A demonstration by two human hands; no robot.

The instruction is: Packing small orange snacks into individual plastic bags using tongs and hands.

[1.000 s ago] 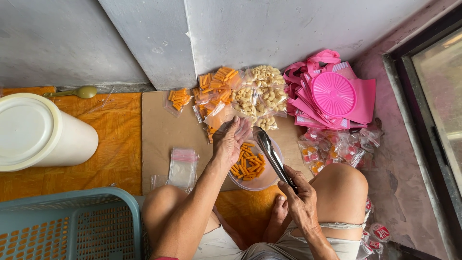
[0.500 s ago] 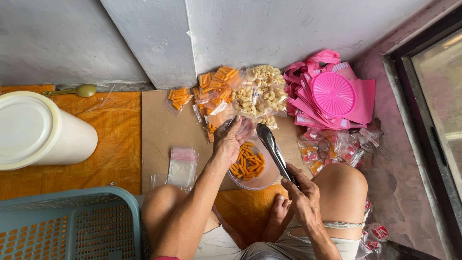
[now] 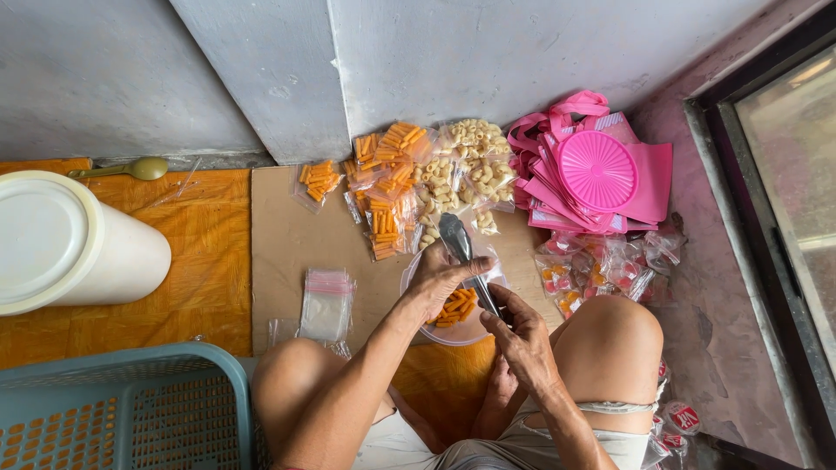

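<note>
Head view, person seated on floor. Right hand (image 3: 522, 335) grips metal tongs (image 3: 466, 261), fingers clamped on the handle end; tong tips point away toward the snack bags. Left hand (image 3: 440, 274) rests over the clear plastic bowl (image 3: 453, 329), fingers curled together at the tongs' shaft; whether they pinch it, cannot tell. Bowl sits on the cardboard sheet (image 3: 287, 239) between the knees and holds orange stick snacks (image 3: 453, 306). Empty zip bags (image 3: 324, 305) lie left of bowl. Filled snack bags (image 3: 422, 178) against wall; pink lid (image 3: 597, 170) to their right.

orange snacks (image 3: 453, 307), pink lid (image 3: 597, 170), teal basket (image 3: 122, 409)
</note>
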